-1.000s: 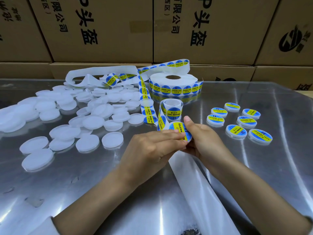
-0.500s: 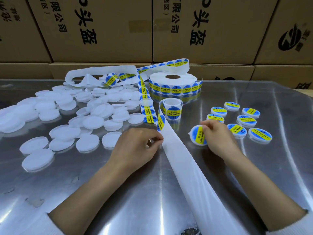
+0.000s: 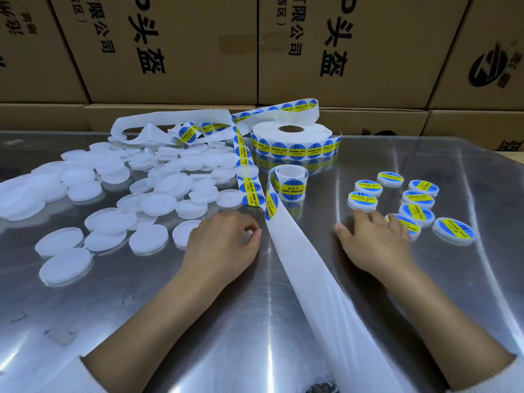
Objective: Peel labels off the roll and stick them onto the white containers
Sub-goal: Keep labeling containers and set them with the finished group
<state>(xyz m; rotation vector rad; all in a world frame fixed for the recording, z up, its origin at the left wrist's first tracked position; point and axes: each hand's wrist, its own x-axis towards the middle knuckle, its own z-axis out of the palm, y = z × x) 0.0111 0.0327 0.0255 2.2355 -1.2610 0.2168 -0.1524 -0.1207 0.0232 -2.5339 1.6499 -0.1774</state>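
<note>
Two bare hands rest on a shiny metal desk [image 3: 255, 321] between plain and labelled white containers.

The left hand [image 3: 224, 245], loosely curled with an empty grip, sits beside the backing strip [image 3: 306, 273]; the right hand [image 3: 374, 242], fingers flat, touches a labelled container [image 3: 408, 224]. Plain white containers [image 3: 147, 236] lie left, the label roll [image 3: 292, 143] behind. Next label: peel slowly and centre it. Labels read "SOLDERING PASTE".

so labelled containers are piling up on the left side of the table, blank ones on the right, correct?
Reversed. In the head view the labelled containers sit on the right by the right hand; the blank white containers are heaped on the left, beyond the left hand.
</note>
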